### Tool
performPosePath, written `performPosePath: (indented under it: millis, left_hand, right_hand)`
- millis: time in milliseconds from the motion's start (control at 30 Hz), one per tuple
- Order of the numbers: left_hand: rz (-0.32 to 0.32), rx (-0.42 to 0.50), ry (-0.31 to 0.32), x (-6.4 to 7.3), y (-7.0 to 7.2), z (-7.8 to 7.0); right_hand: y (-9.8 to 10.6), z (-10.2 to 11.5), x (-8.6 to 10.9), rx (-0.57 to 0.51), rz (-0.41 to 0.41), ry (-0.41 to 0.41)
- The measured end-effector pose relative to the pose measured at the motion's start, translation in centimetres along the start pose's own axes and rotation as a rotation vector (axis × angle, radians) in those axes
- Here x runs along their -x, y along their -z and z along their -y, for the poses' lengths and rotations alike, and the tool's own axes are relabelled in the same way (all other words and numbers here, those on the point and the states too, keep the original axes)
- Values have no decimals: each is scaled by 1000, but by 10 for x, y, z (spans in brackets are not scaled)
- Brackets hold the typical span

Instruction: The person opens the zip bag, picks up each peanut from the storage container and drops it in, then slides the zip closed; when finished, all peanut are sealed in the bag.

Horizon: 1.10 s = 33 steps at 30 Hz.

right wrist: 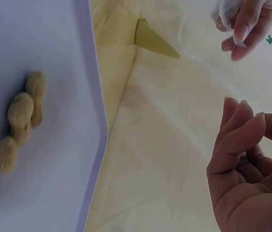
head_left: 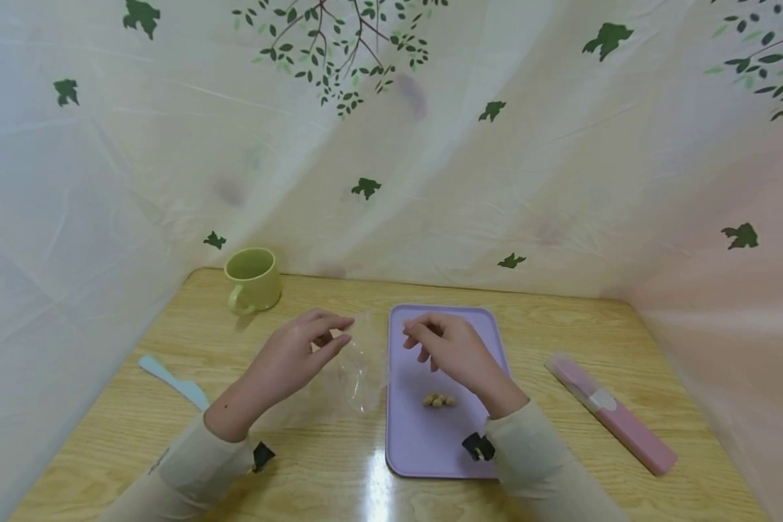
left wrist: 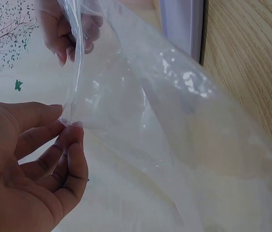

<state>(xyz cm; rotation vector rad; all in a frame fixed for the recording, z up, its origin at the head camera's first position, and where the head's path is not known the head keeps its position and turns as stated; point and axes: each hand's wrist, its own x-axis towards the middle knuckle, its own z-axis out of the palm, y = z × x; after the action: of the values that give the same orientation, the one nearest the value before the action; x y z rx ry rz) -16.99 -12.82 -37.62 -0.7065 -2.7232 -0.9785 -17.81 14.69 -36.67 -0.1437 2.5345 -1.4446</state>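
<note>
A clear plastic bag hangs from my left hand, whose thumb and fingertips pinch its edge. In the head view the bag drapes down beside the tray. My right hand is held above the purple tray, its fingers curled in and the thumb by the index fingertip. Nothing shows between the right fingertips in the right wrist view. Several unshelled peanuts lie on the tray below that hand. Through the bag, the left wrist view shows the right hand.
At the back left of the wooden table stands a green mug. A light blue plastic knife lies by the left forearm. To the right of the tray is a long pink case. Patterned cloth hangs around the table.
</note>
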Motion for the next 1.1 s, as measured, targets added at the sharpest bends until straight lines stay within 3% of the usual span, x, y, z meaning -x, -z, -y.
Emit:
performPosePath:
  millis: [167,333,600,833,1100]
  left_hand:
    - [-4,2,-18,0,0,1]
    - [-10,3,-33,1,0,1]
    - [-1,5,-19,0,0,0]
    - [3,8,-1,0,1,0]
    - [7,8,5,0,3,-1]
  right_hand:
    - [11,-12,1,-4,0,-11]
    - [20,-27,1,7,58,3]
    - [34,-51,-4,118,197,-12]
    - [40,-67,-5,222,257,-86]
    - [39,-80,-1,285,338,-104]
